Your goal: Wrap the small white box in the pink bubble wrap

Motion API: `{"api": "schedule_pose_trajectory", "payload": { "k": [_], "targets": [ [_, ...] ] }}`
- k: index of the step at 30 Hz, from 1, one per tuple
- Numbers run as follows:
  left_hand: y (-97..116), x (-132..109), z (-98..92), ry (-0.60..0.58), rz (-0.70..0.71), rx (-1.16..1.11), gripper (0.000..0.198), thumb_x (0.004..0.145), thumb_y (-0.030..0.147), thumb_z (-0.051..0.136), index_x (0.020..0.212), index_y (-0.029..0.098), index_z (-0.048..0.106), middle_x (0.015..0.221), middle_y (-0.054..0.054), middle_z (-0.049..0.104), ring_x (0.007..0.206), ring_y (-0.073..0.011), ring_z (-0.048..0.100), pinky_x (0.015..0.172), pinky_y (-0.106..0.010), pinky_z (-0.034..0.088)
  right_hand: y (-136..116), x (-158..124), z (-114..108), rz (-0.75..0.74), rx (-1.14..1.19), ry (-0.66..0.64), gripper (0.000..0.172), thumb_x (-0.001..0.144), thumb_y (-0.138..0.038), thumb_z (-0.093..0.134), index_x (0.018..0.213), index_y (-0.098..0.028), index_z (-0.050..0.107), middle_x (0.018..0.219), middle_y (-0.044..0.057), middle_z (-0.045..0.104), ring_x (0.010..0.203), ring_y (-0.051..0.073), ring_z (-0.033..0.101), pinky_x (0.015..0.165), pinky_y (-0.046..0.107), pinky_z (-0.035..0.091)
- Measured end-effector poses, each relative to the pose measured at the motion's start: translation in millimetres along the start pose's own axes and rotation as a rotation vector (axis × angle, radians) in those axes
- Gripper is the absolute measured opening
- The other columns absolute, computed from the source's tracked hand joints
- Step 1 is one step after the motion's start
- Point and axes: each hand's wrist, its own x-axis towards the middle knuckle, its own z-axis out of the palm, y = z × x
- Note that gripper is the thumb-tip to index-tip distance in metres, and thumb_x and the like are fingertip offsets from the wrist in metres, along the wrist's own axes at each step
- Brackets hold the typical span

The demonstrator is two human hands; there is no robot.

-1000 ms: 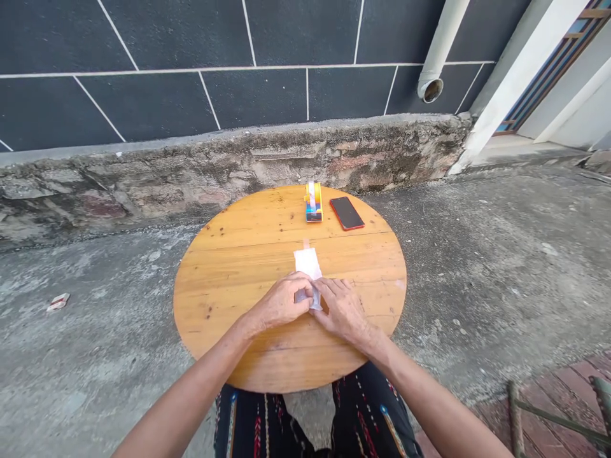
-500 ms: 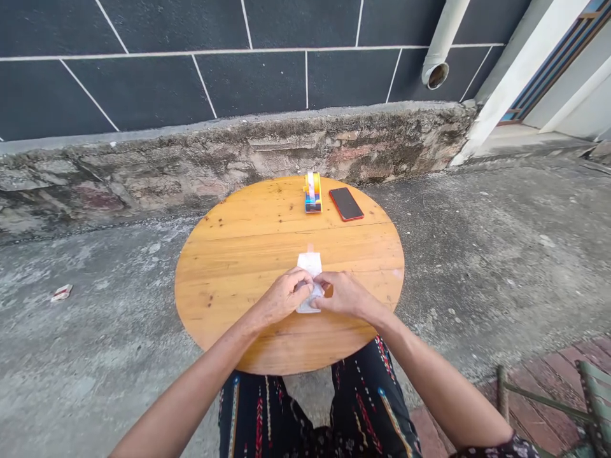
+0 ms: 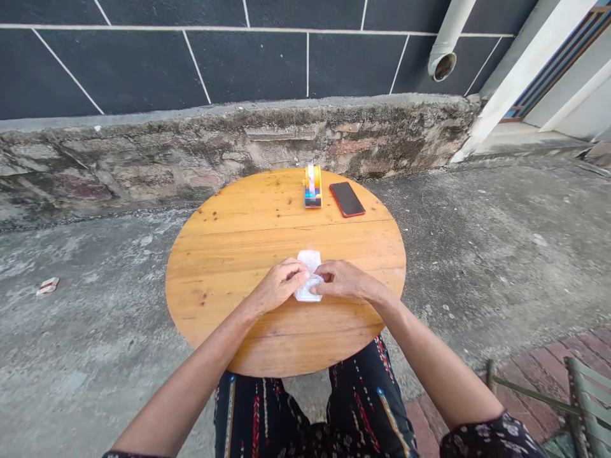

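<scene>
Round wooden table (image 3: 224, 251): left hand (image 3: 279, 284), right hand (image 3: 346, 280) angled inward, both curled half-closed, touching white paper (image 3: 309, 259) between them; firmness of hold cannot be told.

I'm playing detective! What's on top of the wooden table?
A tape dispenser, a red-edged smartphone, and a small white paper-like piece touched by the left hand and right hand. What they cover can't be seen.

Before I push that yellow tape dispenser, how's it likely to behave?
The yellow tape dispenser probably feels light, being small and plastic-looking. It would likely slide, not roll, sitting upright on the flat wooden table. Its round tape roll might spin.
</scene>
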Motion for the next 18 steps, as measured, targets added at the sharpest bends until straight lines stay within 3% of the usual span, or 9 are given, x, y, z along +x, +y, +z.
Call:
{"api": "schedule_pose_trajectory", "payload": {
  "k": [4, 6, 10, 18],
  "targets": [
    [-2, -15, -5.3, -0.064, 0.065, 0.0, 0.051, 0.079, 0.034, 0.065, 0.127, 0.021, 0.055, 0.128, -0.008, 0.058, 0.114, -0.0255, 0.056, 0.097, -0.037, 0.045, 1, 5, -7, -0.016, 0.003, -0.066, 0.034, 0.081, -0.048, 0.061, 0.069, -0.016, 0.059, 0.07, -0.002, 0.054, 0.063, 0.01, 0.044, 0.057, 0.023, 0.028],
    [-2, -19, -3.6, -0.053, 0.104, 0.051, 0.057, 0.074, 0.025, 0.069, 0.129, 0.023, 0.053, 0.132, -0.007, 0.056, 0.12, -0.0262, 0.053, 0.104, -0.039, 0.041, 2, 7, -10, -0.032, 0.012, -0.097, 0.034, 0.082, -0.047, 0.06, 0.069, -0.016, 0.059, 0.07, -0.002, 0.054, 0.064, 0.01, 0.044, 0.058, 0.023, 0.028],
    [-3, -17, 1.1, -0.006, 0.104, 0.063, 0.049, 0.075, 0.016, 0.064, 0.123, 0.023, 0.059, 0.126, -0.004, 0.061, 0.117, -0.0229, 0.056, 0.104, -0.037, 0.041, 3, 8, -12, -0.07, 0.018, -0.122, 0.034, 0.085, -0.047, 0.057, 0.069, -0.017, 0.059, 0.069, -0.002, 0.054, 0.062, 0.011, 0.044, 0.057, 0.023, 0.029],
    [-5, -13, -3.1, -0.037, 0.1, 0.044, 0.044, 0.075, 0.016, 0.066, 0.118, 0.023, 0.062, 0.12, -0.003, 0.064, 0.11, -0.0216, 0.059, 0.098, -0.033, 0.044, -22, -15, 4, -0.052, -0.167, 0.156, 0.018, 0.087, -0.026, 0.056, 0.1, -0.016, 0.064, 0.087, 0.004, 0.062, 0.074, 0.015, 0.054, 0.069, 0.026, 0.037]
  ]
}}
